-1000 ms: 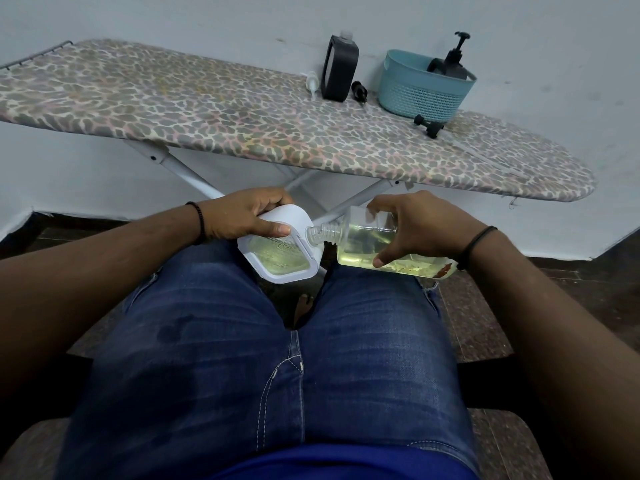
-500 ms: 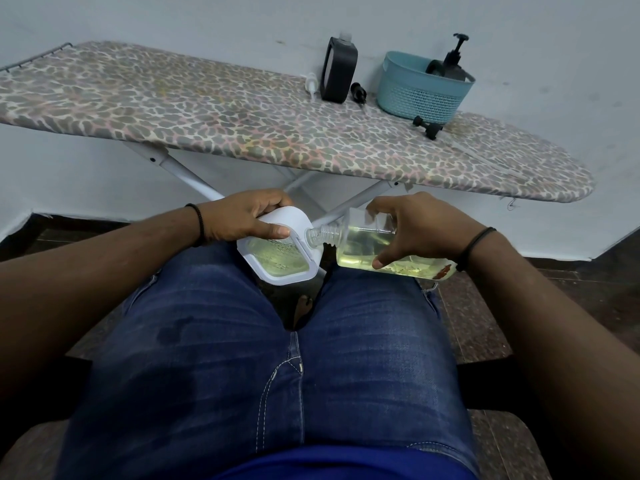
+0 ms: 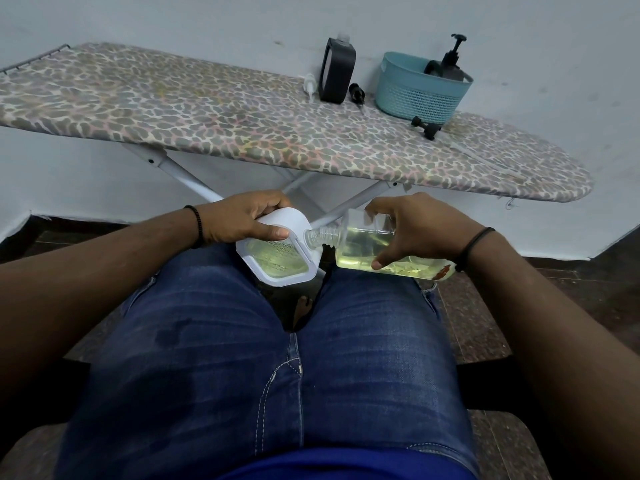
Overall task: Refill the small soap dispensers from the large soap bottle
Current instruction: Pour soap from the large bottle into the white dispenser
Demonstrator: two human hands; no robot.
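Over the person's lap, the left hand (image 3: 242,221) held a white, rounded-square plastic soap dispenser (image 3: 277,249), fingers curled over its far side and thumb pressed along its top edge. Its clear window faced up and showed pale yellow-green liquid inside, seemingly well filled. Just right of it, the right hand (image 3: 415,226) gripped a clear plastic soap bottle (image 3: 381,249) lying almost on its side, fingers wrapped over the top and thumb under the near edge. The bottle's long axis ran left to right, its threaded, uncapped neck pointing left and touching the dispenser's right edge; whether liquid was flowing at that joint could not be told. Yellow soap pooled along the bottle's lower side, roughly half full.

Both hands sat close together, so the pour probably turned on keeping neck and opening aligned.

Farther off, on the leopard-print ironing board (image 3: 207,116), stood a black rectangular dispenser (image 3: 337,74) with an open top, a small white pump head (image 3: 310,85) to its left and a black pump piece (image 3: 356,92) to its right. Right again, a teal perforated plastic basket (image 3: 415,95) held a dark pump-top bottle (image 3: 450,65), with another black pump head (image 3: 427,128) lying in front of it.
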